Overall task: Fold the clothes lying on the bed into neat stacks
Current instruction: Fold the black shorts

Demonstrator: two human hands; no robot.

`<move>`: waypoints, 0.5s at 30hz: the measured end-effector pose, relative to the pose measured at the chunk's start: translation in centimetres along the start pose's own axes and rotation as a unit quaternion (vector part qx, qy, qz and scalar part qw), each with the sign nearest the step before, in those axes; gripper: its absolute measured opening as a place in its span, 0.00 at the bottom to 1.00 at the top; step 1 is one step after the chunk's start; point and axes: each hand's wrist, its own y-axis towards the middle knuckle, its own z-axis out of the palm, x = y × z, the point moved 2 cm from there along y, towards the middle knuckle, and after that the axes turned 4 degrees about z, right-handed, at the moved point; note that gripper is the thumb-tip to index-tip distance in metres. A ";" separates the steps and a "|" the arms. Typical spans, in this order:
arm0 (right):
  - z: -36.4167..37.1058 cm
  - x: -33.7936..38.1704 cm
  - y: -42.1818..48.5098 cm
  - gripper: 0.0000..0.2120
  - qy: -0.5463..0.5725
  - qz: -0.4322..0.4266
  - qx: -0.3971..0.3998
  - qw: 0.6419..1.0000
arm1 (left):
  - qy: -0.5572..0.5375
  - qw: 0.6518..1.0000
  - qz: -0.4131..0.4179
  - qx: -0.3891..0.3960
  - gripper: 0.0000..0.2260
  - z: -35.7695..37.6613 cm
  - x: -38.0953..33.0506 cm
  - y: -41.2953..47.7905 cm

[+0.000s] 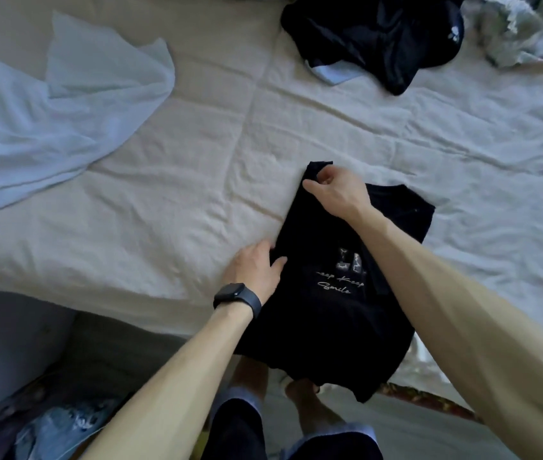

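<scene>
A black T-shirt [330, 313] with pale lettering lies on the near edge of the bed [197, 180], its lower part hanging over the side. My right hand [333, 190] pinches the shirt's far left corner with curled fingers. Along the shirt's left edge, near the lettering, my left hand [255, 270] grips the fabric, thumb on top; a dark watch is on that wrist. Further clothes lie on the bed: a pale blue garment [47, 121] at the left and a crumpled black garment [379, 38] at the back.
A grey-white patterned cloth [515, 31] is bunched at the back right corner. Below the bed's edge are my bare feet [300, 393] on the floor and a blue denim item [61, 429] at the lower left.
</scene>
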 end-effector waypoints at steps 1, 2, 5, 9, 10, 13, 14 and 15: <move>0.2 0.3 0.6 0.11 0.031 0.003 -0.005 1.000 | -0.014 1.000 -0.020 -0.003 0.17 -0.3 0.2 0.1; 0.3 0.6 1.0 0.11 0.081 0.011 -0.013 0.997 | -0.035 0.999 -0.039 -0.010 0.16 -0.7 0.6 0.1; 0.9 1.8 1.6 0.13 0.214 0.029 -0.014 0.976 | -0.099 0.992 -0.070 -0.018 0.13 -1.9 2.3 0.4; 1.9 2.3 2.1 0.10 0.302 0.047 0.014 0.952 | -0.065 0.996 -0.055 0.009 0.12 -3.3 3.0 0.6; 2.0 2.0 2.1 0.09 0.292 0.049 0.007 0.955 | -0.053 0.997 -0.046 0.003 0.12 -3.5 2.5 0.5; 1.7 1.0 2.0 0.15 0.198 0.046 -0.010 0.979 | 0.001 1.000 -0.017 -0.019 0.20 -3.3 0.6 -0.1; 1.6 0.9 1.8 0.16 0.162 0.037 -0.004 0.986 | 0.017 1.000 -0.013 -0.020 0.21 -3.0 0.2 -0.2; 1.6 1.0 1.7 0.16 0.135 0.026 0.009 0.990 | 0.032 0.999 -0.016 -0.020 0.21 -2.7 0.1 -0.2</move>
